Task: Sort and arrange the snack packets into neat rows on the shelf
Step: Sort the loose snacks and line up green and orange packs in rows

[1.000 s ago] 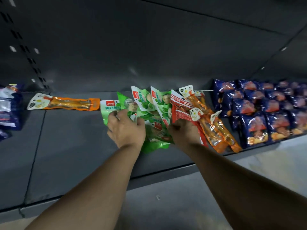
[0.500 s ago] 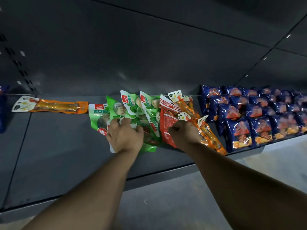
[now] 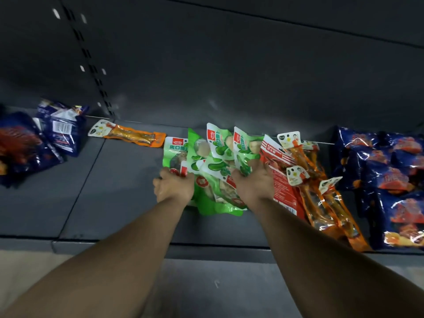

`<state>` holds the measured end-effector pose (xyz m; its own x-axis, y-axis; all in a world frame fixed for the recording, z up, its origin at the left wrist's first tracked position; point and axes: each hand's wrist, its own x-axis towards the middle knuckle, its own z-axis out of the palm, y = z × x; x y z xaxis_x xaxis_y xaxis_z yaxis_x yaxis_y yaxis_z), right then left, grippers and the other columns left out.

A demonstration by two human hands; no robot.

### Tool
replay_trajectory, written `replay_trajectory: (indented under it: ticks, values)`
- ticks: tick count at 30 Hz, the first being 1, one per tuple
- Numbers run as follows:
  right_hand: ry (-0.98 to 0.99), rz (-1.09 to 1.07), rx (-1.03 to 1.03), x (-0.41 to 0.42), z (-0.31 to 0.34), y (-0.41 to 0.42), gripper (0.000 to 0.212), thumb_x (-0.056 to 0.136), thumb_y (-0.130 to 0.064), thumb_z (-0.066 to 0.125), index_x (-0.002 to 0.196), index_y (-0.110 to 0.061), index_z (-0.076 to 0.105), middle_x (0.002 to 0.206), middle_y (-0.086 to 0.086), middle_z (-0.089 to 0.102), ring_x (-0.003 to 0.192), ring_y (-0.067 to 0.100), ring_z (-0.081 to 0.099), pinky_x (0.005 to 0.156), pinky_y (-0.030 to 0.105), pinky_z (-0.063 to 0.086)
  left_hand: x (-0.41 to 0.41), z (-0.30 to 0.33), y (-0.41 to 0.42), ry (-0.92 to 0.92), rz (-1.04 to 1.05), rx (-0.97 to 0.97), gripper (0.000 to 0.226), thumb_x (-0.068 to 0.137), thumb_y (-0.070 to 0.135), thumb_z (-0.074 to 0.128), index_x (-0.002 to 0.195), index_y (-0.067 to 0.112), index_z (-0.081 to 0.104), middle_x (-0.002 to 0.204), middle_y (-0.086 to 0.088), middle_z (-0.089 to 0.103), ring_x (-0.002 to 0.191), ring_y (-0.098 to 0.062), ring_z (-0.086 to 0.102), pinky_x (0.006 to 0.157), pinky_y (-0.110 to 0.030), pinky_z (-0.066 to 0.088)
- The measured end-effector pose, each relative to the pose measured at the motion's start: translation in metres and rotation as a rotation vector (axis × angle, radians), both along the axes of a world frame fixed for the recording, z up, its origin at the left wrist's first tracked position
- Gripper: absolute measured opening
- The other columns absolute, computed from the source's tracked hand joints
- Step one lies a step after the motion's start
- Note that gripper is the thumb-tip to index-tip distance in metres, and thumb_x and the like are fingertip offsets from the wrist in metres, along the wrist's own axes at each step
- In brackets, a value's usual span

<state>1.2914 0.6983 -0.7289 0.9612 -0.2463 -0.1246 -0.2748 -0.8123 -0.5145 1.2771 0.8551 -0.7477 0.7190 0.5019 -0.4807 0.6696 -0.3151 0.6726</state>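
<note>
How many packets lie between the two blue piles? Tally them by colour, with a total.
green packets: about 6, overlapping
orange packets: 4, one apart on the left
red packet: 1
Total: about 11

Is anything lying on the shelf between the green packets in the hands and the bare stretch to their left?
Nothing visible on the grey metal shelf there. Both the left hand and right hand grip the fanned green plastic snack packets; the lone orange long packet lies further back against the rear wall.
</note>
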Motion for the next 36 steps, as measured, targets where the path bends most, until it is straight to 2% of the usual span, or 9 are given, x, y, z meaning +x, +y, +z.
replay_trajectory:
  ticks: [3, 7, 11, 15, 18, 20, 24, 28, 36]
  values:
    - [-0.010, 0.039, -0.036, 0.006, 0.001, 0.001, 0.067, 0.087, -0.052, 0.056, 0.140, -0.016, 0.038, 0.145, 0.008, 0.034, 0.133, 0.029, 0.033, 0.106, 0.039, 0.033, 0.006, -0.003, -0.005, -0.023, 0.000, -0.019, 0.074, 0.086, 0.042, 0.060, 0.144, 0.009, 0.027, 0.140, -0.019, 0.035, 0.125, -0.041, 0.042, 0.099, -0.044, 0.038]
    - [0.113, 0.073, -0.119, 0.014, -0.002, -0.017, 0.087, 0.084, -0.067, 0.049, 0.151, -0.022, 0.016, 0.158, 0.006, 0.010, 0.145, 0.031, 0.007, 0.114, 0.047, 0.019, 0.015, -0.008, -0.013, -0.046, 0.022, -0.048, 0.080, 0.083, 0.046, 0.064, 0.148, 0.021, 0.024, 0.140, -0.017, 0.036, 0.122, -0.041, 0.045, 0.100, -0.046, 0.043]
    - [0.252, 0.092, -0.124, 0.016, -0.011, -0.029, 0.097, 0.080, -0.075, 0.043, 0.152, -0.027, 0.000, 0.160, 0.007, -0.005, 0.145, 0.036, -0.003, 0.115, 0.056, 0.014, 0.020, -0.013, -0.016, -0.078, -0.028, -0.016, 0.062, 0.083, 0.043, 0.065, 0.137, 0.025, 0.039, 0.131, -0.015, 0.040, 0.113, -0.038, 0.050, 0.092, -0.040, 0.043]
    - [0.308, 0.114, -0.171, 0.016, -0.022, -0.023, 0.099, 0.079, -0.078, 0.040, 0.152, -0.029, -0.004, 0.160, 0.004, -0.008, 0.145, 0.037, -0.007, 0.113, 0.060, 0.011, 0.026, -0.019, -0.017, -0.140, 0.017, -0.070, 0.053, 0.079, 0.039, 0.070, 0.126, 0.024, 0.051, 0.124, -0.010, 0.055, 0.108, -0.031, 0.055, 0.091, -0.037, 0.047]
    - [0.314, 0.121, -0.192, 0.017, -0.027, -0.022, 0.100, 0.079, -0.078, 0.039, 0.151, -0.028, -0.010, 0.160, 0.004, -0.009, 0.145, 0.038, -0.008, 0.112, 0.060, 0.011, 0.028, -0.022, -0.020, -0.196, 0.059, -0.145, 0.044, 0.080, 0.024, 0.071, 0.120, 0.020, 0.054, 0.117, -0.006, 0.063, 0.110, -0.030, 0.057, 0.088, -0.032, 0.047]
    - [0.303, 0.113, -0.195, 0.017, -0.030, -0.022, 0.100, 0.079, -0.078, 0.039, 0.151, -0.028, -0.009, 0.160, 0.004, -0.007, 0.145, 0.038, -0.007, 0.112, 0.060, 0.012, 0.027, -0.022, -0.022, -0.217, 0.104, -0.213, 0.041, 0.081, 0.015, 0.071, 0.119, 0.019, 0.056, 0.114, -0.003, 0.066, 0.107, -0.027, 0.059, 0.082, -0.027, 0.044]
    - [0.291, 0.107, -0.200, 0.018, -0.031, -0.021, 0.102, 0.078, -0.080, 0.040, 0.152, -0.028, -0.007, 0.160, 0.005, -0.004, 0.145, 0.038, -0.006, 0.113, 0.059, 0.016, 0.028, -0.028, -0.020, -0.240, 0.169, -0.305, 0.037, 0.079, 0.005, 0.071, 0.105, 0.028, 0.058, 0.102, 0.005, 0.066, 0.100, -0.021, 0.062, 0.084, -0.029, 0.049]
    - [0.291, 0.111, -0.221, 0.019, -0.033, -0.020, 0.103, 0.077, -0.081, 0.039, 0.152, -0.026, -0.006, 0.160, 0.006, -0.001, 0.145, 0.037, -0.004, 0.115, 0.056, 0.015, 0.027, -0.029, -0.016, -0.252, 0.155, -0.313, 0.041, 0.081, 0.002, 0.069, 0.112, 0.026, 0.061, 0.097, 0.007, 0.063, 0.090, -0.012, 0.057, 0.076, -0.022, 0.043]
    - [0.303, 0.151, -0.225, 0.009, -0.028, 0.024, 0.102, 0.078, -0.080, 0.037, 0.151, -0.026, -0.008, 0.160, 0.005, -0.003, 0.145, 0.038, -0.004, 0.113, 0.057, 0.019, 0.016, -0.024, 0.025, -0.229, 0.189, -0.257, 0.042, 0.080, 0.002, 0.071, 0.117, 0.022, 0.064, 0.107, 0.000, 0.068, 0.103, -0.021, 0.061, 0.086, -0.026, 0.046]
